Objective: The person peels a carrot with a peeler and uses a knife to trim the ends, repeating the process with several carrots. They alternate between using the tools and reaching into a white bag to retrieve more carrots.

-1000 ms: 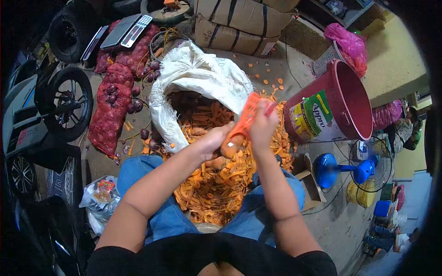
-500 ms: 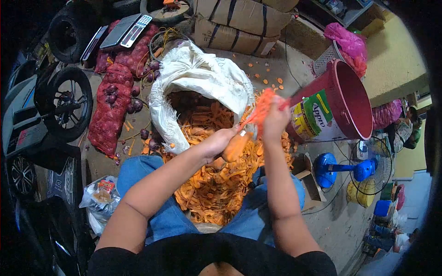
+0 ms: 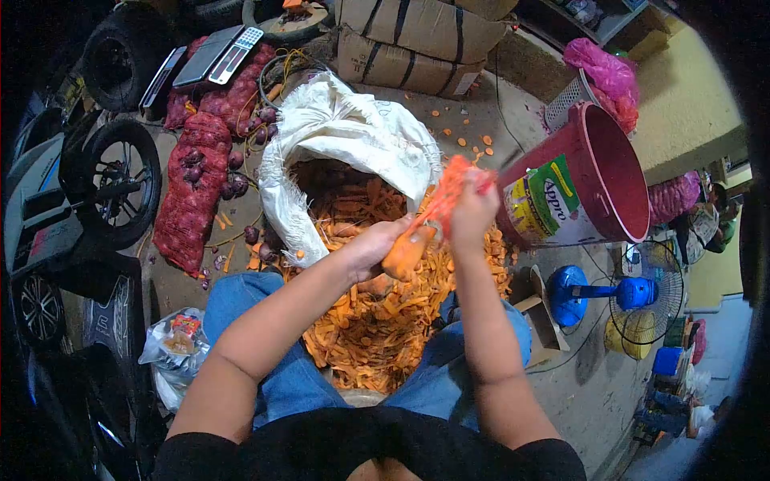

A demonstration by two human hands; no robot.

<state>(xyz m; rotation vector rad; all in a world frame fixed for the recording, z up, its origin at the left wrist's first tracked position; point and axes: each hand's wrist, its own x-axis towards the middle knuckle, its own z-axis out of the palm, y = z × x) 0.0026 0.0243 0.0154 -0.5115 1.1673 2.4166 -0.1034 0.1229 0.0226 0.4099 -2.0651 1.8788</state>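
A thick orange carrot (image 3: 406,255) points down toward my lap, held in my closed left hand (image 3: 375,250). To its right, my right hand (image 3: 475,207) is closed around something red, blurred by motion. A bright red-orange thing (image 3: 443,196) stretches between the two hands; its kind is too smeared to make out. Beneath both hands lies a heap of carrot peelings (image 3: 369,337), between my knees. Just beyond is a white woven sack (image 3: 353,120), its mouth turned toward me, with carrots and peelings (image 3: 361,210) inside.
Red mesh sacks of onions (image 3: 188,196) lie at left, with a scale (image 3: 212,64) on top. A dark red bucket (image 3: 561,184) leans at right. Further right stands a blue fan (image 3: 569,295). Cardboard boxes (image 3: 413,56) sit at the back, carrot slices (image 3: 473,144) on the floor.
The carrot and my left hand have shifted slightly left. My right hand has moved a little left and down, and the red-orange thing has shifted with the hands.
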